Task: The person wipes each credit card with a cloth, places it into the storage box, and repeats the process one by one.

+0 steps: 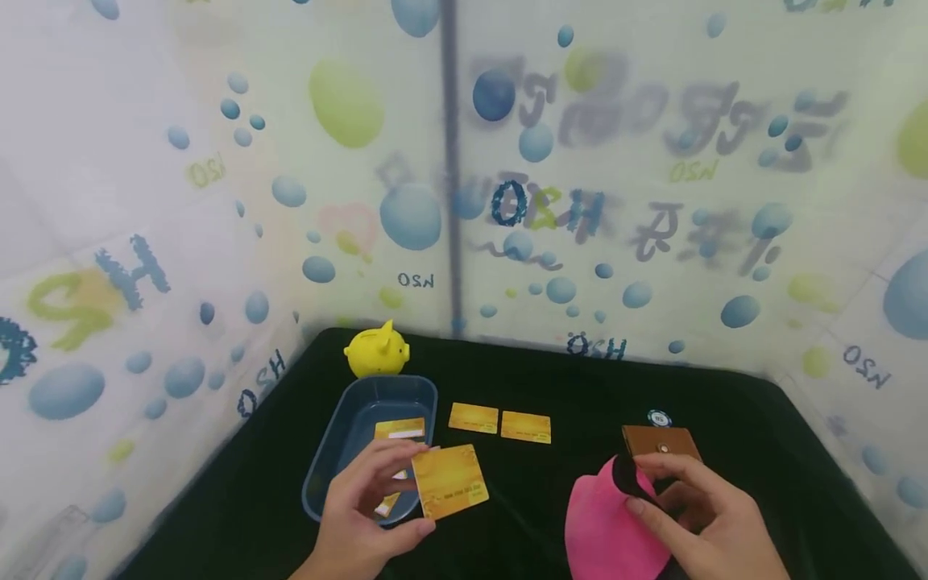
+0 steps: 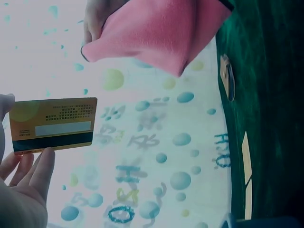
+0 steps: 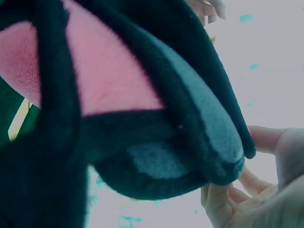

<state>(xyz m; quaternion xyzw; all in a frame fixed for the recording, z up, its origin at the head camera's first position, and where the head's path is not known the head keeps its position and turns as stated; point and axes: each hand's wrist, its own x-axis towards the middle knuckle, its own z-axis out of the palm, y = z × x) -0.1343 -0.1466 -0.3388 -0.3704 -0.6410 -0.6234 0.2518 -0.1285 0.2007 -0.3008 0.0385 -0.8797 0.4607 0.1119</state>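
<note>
My left hand point(image 1: 373, 503) pinches a gold bank card point(image 1: 451, 483) by its edges, above the right side of a blue tray. In the left wrist view the card's back point(image 2: 54, 124) shows a dark stripe and a white strip. On the right, my right hand point(image 1: 714, 511) grips the black-trimmed edge of a pink plush cloth item point(image 1: 609, 524). The right wrist view shows this plush item point(image 3: 109, 71) close up, with black bands and grey-blue patches; its exact kind is unclear. Fingers point(image 3: 221, 199) hold its lower end there.
Gold cards lie inside the blue tray point(image 1: 329, 435), partly behind my left hand. Two more gold cards point(image 1: 474, 418) lie side by side on the dark cloth. A yellow piggy bank point(image 1: 378, 351) stands behind the tray. A brown wallet point(image 1: 660, 441) and a round chip point(image 1: 659, 418) are at right.
</note>
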